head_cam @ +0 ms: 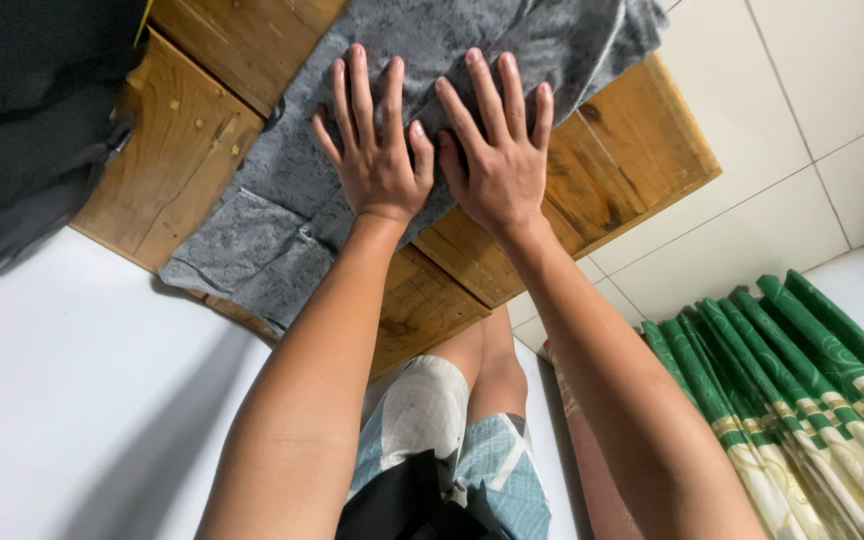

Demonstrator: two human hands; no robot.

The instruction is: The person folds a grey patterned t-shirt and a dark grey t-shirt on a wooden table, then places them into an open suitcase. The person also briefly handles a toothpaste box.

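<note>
White tiled floor surrounds a low wooden table [642, 150], and both hands lie flat on a grey garment spread over it.

Nearest the camera are the person's bare knee and patterned shorts [452, 450], with a green-and-cream striped curtain [802, 400] to the right. Past them, the left hand [377, 150] and right hand [497, 150] rest side by side, thumbs nearly touching, fingers spread and palms down, gripping nothing. The grey garment [282, 210] lies directly under both, its long axis running from the near-left sleeve to the far right. A dark bag [32, 120] sits at the far left.

Both hands [442, 150] on cloth [282, 200] (atop table [642, 150]); curtain [812, 400] right.
</note>
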